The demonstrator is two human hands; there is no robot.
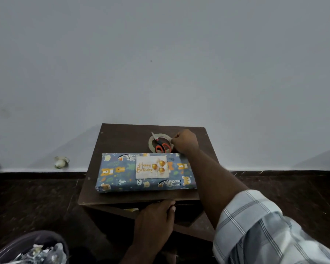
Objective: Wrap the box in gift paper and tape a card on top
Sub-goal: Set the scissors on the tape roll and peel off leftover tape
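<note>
A flat box [122, 174] wrapped in blue animal-print gift paper lies on a small dark wooden table [122, 138]. A white "Happy Birthday" card [147, 167] with gold balloons lies on top of the box. Behind the box sits a clear tape roll [151, 142], with orange-handled scissors [161, 145] lying across it. My right hand [185, 141] reaches past the box, fingers curled at the roll's right edge, pinching the tape there. At the near table edge, in front of the box, my left hand [156, 216] rests with relaxed fingers and holds nothing.
A plain grey wall rises right behind the table. A dark floor surrounds it. A small pale object [61, 162] lies on the floor by the wall at left. A dark bin [32, 250] with paper scraps stands at the bottom left.
</note>
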